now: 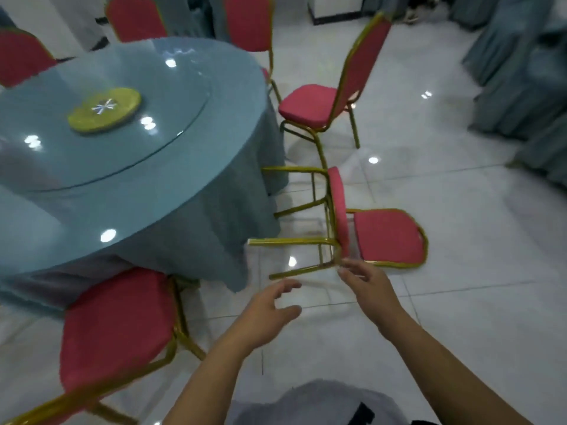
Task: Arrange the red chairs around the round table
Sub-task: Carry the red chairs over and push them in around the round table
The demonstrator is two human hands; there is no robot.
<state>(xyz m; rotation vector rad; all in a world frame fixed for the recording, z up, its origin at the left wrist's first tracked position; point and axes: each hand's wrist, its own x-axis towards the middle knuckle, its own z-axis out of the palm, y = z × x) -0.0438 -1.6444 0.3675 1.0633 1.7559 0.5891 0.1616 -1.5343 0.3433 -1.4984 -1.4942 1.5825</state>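
A round table under a blue-grey cloth and a glass turntable fills the left. A red chair with gold legs lies tipped on its back on the floor to its right, legs pointing at the table. My right hand reaches toward its near front corner, fingers apart and just short of the frame. My left hand hovers open a little nearer, holding nothing. Another red chair stands upright beyond it. One more red chair stands at the table's near edge.
Further red chairs stand around the far side of the table. A yellow-green disc sits on the turntable. Draped blue-grey furniture lines the right. The floor is glossy white tile.
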